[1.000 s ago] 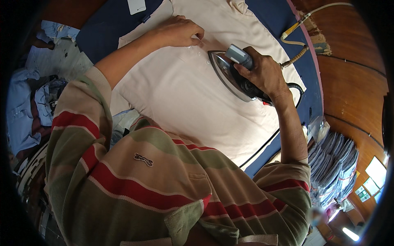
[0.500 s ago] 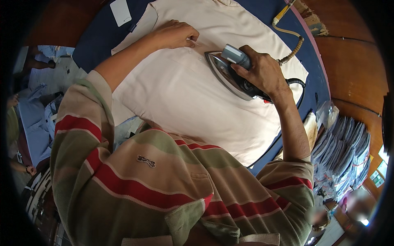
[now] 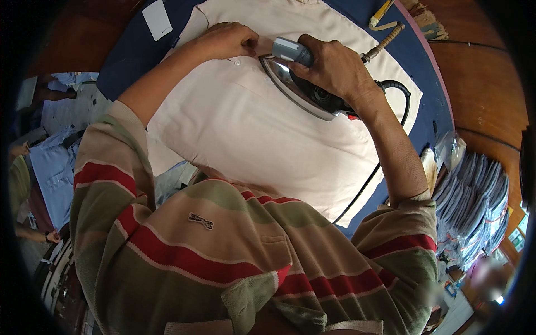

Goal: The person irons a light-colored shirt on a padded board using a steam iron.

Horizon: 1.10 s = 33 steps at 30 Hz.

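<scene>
A cream shirt lies spread over a dark blue padded board, with small buttons along its front. In my right hand is a steam iron, held by its grey-and-black handle. Its metal soleplate rests on the shirt's upper middle, tip pointing toward my other hand. My left hand is closed at the shirt's front just left of that tip, its fingers pinching the fabric. Its fingertips are partly hidden.
A hose and black cable run from the iron. A white tag lies on the board. Bagged grey-blue garments are stacked at right. Another person's hand is at far left, near light blue cloth.
My right hand has slid the iron up and to the left across the shirt. My left hand has shifted slightly up and left, still pinching the fabric.
</scene>
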### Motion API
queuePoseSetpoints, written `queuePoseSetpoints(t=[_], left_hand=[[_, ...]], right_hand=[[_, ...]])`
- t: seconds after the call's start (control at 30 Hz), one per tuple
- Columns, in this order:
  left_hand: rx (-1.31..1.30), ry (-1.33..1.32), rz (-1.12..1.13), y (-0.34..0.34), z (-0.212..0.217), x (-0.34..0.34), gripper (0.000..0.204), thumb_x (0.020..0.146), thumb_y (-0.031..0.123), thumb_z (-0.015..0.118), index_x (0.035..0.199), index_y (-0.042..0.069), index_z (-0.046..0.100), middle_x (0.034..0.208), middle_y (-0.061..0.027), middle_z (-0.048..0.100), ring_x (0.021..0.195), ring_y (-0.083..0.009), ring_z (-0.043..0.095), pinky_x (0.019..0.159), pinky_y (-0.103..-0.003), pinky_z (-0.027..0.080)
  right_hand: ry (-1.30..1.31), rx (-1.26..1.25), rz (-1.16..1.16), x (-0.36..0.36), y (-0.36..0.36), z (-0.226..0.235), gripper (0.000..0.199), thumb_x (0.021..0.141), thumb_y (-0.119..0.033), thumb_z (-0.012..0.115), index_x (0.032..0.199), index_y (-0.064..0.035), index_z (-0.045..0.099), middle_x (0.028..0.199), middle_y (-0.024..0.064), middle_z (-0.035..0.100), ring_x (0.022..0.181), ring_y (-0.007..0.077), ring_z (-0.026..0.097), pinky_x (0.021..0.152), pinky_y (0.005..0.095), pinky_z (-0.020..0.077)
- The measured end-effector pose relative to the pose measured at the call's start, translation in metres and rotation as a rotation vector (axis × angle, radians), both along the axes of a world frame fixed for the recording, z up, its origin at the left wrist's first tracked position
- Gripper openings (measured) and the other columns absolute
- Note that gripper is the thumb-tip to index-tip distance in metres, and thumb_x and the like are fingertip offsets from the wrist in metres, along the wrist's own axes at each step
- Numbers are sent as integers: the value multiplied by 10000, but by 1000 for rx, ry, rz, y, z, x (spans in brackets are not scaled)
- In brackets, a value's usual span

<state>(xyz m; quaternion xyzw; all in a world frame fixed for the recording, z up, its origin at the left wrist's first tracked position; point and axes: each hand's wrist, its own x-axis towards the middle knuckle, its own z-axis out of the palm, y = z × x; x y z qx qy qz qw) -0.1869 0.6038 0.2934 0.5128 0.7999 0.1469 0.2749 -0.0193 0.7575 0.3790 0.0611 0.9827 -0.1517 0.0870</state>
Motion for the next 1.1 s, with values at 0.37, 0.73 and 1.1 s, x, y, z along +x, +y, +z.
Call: queuePoseSetpoints(t=[0.37,0.73,1.1], left_hand=[[-185,98,-91,-22,17,-32,187,809,233,623,878,61,651,818,-93,649,812,-243,619,742,-357,461],[-31,101,-47,-32,2,-40,161,759,190,675,788,58,587,776,-74,635,776,-234,612,731,-367,462],[-106,23,63,-27,15,-46,155,711,108,672,851,60,626,811,-65,653,789,-197,623,733,-323,469]], right_hand=[[-6,4,10,-6,-1,-1,346,809,-345,602,1046,-93,600,735,121,663,716,282,657,690,384,534],[-48,-29,39,-14,-4,5,391,805,-340,606,1091,-75,587,794,151,668,732,294,661,717,377,530],[-20,6,202,-61,-13,3,354,795,-373,585,1004,-88,611,773,123,658,758,289,647,701,397,519]])
